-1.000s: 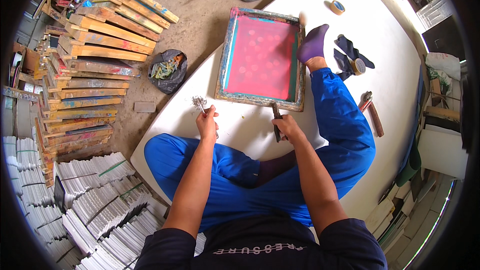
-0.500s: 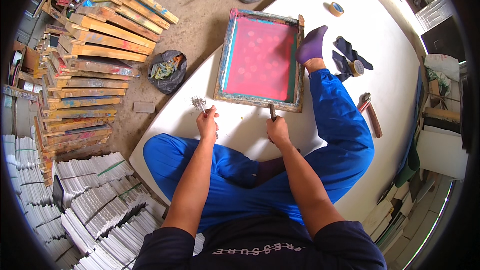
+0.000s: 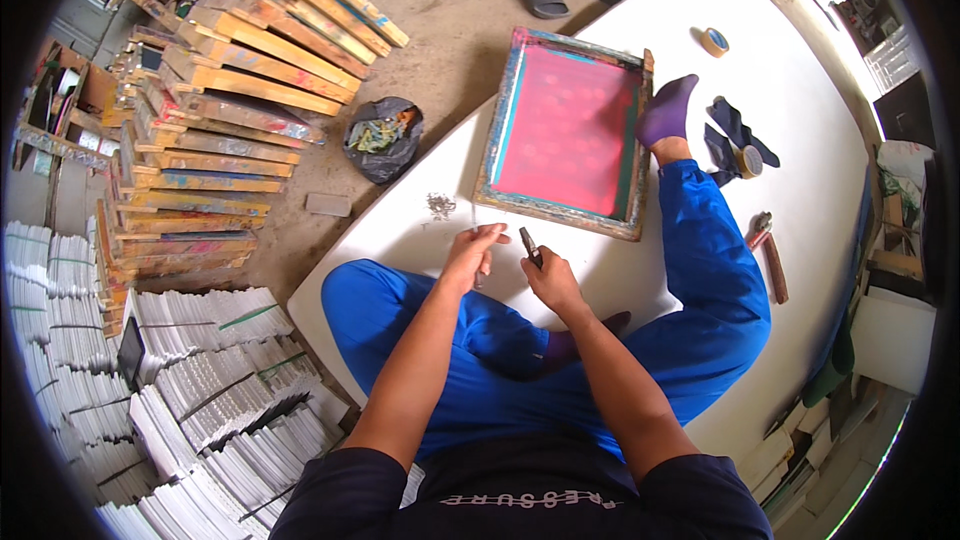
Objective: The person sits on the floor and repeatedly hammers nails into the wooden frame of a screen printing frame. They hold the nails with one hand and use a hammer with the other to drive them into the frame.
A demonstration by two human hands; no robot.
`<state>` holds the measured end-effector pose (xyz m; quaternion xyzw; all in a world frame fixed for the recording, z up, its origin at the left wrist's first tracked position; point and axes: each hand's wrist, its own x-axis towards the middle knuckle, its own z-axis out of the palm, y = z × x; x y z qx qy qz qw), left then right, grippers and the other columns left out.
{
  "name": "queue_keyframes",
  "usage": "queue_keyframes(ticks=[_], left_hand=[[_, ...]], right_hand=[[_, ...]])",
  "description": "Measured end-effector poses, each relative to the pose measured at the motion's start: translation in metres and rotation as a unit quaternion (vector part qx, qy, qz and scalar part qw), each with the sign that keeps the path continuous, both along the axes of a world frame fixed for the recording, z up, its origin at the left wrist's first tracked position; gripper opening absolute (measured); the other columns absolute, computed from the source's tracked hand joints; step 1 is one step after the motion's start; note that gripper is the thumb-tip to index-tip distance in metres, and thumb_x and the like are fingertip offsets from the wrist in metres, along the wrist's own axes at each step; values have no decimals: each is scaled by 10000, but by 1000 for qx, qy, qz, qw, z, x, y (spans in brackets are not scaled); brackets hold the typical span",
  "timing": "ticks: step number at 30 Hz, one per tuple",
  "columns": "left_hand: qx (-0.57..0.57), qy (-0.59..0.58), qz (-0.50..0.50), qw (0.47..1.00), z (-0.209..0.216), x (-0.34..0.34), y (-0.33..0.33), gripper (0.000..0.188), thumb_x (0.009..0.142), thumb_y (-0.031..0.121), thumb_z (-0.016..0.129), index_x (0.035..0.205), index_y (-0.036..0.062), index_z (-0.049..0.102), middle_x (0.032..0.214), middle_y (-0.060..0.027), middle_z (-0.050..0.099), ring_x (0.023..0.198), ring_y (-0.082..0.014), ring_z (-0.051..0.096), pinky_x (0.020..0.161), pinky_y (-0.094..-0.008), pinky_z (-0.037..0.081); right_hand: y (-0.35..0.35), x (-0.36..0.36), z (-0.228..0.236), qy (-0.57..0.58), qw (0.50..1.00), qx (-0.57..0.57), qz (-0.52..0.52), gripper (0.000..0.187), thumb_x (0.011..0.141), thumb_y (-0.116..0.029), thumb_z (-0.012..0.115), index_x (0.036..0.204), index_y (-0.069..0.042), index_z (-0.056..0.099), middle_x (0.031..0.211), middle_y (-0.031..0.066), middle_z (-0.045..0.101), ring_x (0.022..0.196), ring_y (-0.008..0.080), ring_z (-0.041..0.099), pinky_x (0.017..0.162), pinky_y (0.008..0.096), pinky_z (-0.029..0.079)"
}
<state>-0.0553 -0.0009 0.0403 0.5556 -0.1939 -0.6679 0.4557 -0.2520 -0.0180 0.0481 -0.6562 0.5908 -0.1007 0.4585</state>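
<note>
So my right hand [image 3: 552, 280] is wrapped around a small dark hand tool [image 3: 530, 246], fingers closed on the handle, tip poking up toward the pink screen frame [image 3: 565, 130]. My left hand [image 3: 473, 252] has fingers pressed together, pinching something tiny I can't make out, probably one of the little metal bits from the pile [image 3: 440, 205] just beside it on the white board [image 3: 640, 270]. I'd guess the tool's stiff and light and best gripped low on the handle, while those bits are fiddly and easy to drop. Only container nearby is the black bag [image 3: 380, 140] on the floor, holding greenish scraps.
</note>
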Motion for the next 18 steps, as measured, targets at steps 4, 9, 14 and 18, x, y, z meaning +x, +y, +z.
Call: queue_keyframes(ticks=[4,9,14,18], left_hand=[[16,51,16,998,6,7,6,336,973,330,640,1169,61,687,991,-42,701,451,-52,407,429,-222,343],[24,111,72,991,1,21,7,258,971,307,650,1102,89,694,987,-13,674,471,-53,398,467,-244,354],[78,192,174,963,-13,23,3,192,927,291,690,1008,120,660,868,18,600,475,-65,389,503,-255,338],[100,189,187,959,-21,29,4,176,877,260,733,978,137,658,801,35,534,483,-66,401,496,-263,315]], right_hand=[[-6,30,17,-101,989,108,29,289,922,-266,640,903,18,590,677,99,640,542,164,638,496,323,510],[-14,43,23,-124,970,198,72,301,873,-261,654,968,22,621,716,104,644,558,184,647,506,318,525],[-19,46,24,-256,911,321,26,340,837,-153,690,1133,10,653,757,64,633,596,157,637,524,294,499],[-19,47,18,-227,913,335,55,330,919,-228,662,1156,-2,631,811,57,629,664,159,648,574,293,516]])
